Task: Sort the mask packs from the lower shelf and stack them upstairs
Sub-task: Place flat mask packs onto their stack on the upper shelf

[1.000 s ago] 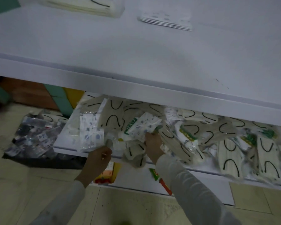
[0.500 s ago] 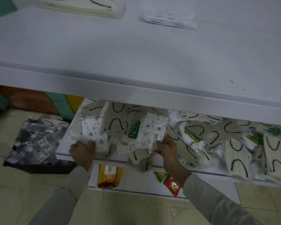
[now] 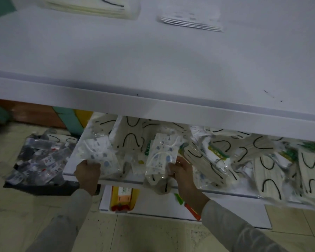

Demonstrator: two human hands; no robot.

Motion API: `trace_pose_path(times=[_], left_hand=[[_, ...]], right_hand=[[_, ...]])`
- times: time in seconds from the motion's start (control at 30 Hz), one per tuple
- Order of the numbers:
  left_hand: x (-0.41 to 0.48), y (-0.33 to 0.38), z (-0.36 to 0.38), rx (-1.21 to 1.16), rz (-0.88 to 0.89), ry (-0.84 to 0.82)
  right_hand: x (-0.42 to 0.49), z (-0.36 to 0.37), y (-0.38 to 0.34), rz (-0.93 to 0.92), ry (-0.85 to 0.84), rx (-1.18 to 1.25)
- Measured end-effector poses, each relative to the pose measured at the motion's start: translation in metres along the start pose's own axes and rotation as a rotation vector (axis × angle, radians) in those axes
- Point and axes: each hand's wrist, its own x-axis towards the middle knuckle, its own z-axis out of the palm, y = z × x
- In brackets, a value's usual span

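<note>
1. Clear-plastic, blue-spotted mask pack (image 3: pixel 98 155) lies at the left end of the lower shelf (image 3: pixel 116 181), its near edge pinched by the left hand (image 3: pixel 87 174).
2. At its 3 o'clock, well apart, the right hand (image 3: pixel 184 172) grips a second spotted pack (image 3: pixel 162 157).
3. Beige packs (image 3: pixel 267 171) spread further toward 3 o'clock.
4. At 12 o'clock, the upper shelf (image 3: pixel 153 70) bears a spotted stack (image 3: pixel 191 20) and a beige stack (image 3: pixel 91 6).
5. At 9 o'clock, a dark bin (image 3: pixel 38 160) sits on the floor.

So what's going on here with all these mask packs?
A person is sorting mask packs on the cluttered lower shelf. The left hand grips a blue-spotted pack near the shelf's left end. The right hand holds a second spotted pack nearer the middle. On the upper shelf, a beige stack and a spotted stack already lie.
</note>
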Motion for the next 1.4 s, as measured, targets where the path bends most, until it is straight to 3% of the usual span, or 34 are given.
trace_pose_path(times=[0.1, 0.2, 0.3, 0.43, 0.53, 0.67, 0.77, 0.9, 1.13, 1.3, 1.4], left_hand=[[-0.012, 0.002, -0.010, -0.112, 0.035, 0.038], [-0.032, 0.001, -0.026, -0.394, 0.110, -0.022], [-0.066, 0.007, -0.043, -0.582, 0.174, -0.128], [-0.119, 0.029, -0.040, -0.737, 0.174, -0.312], [-0.143, 0.050, -0.024, -0.853, 0.069, -0.344], [-0.174, 0.070, -0.006, -0.840, 0.102, -0.354], [-0.209, 0.090, 0.003, -0.953, 0.076, -0.361], [-0.275, 0.122, 0.021, -1.109, 0.035, -0.494], [-0.356, 0.160, 0.021, -1.167, 0.026, -0.700], [-0.389, 0.173, -0.020, -1.013, 0.322, -0.897], [-0.403, 0.204, -0.039, -0.820, 0.493, -0.813]], right_hand=[[-0.008, 0.013, -0.005, 0.004, -0.027, -0.008], [-0.016, 0.027, -0.011, 0.010, -0.113, 0.034], [-0.032, 0.042, -0.020, 0.009, -0.266, 0.034], [-0.048, 0.053, -0.023, -0.074, -0.372, -0.163], [-0.058, 0.045, -0.032, -0.259, -0.363, -0.417], [-0.073, 0.008, -0.051, -0.514, -0.262, -0.627], [-0.090, -0.035, -0.076, -0.462, -0.128, -0.483], [-0.122, -0.094, -0.102, -0.246, -0.253, -0.114], [-0.161, -0.201, -0.162, -0.459, -0.191, -0.148], [-0.186, -0.264, -0.217, -0.624, -0.279, -0.372], [-0.191, -0.275, -0.256, -0.777, -0.294, -0.517]])
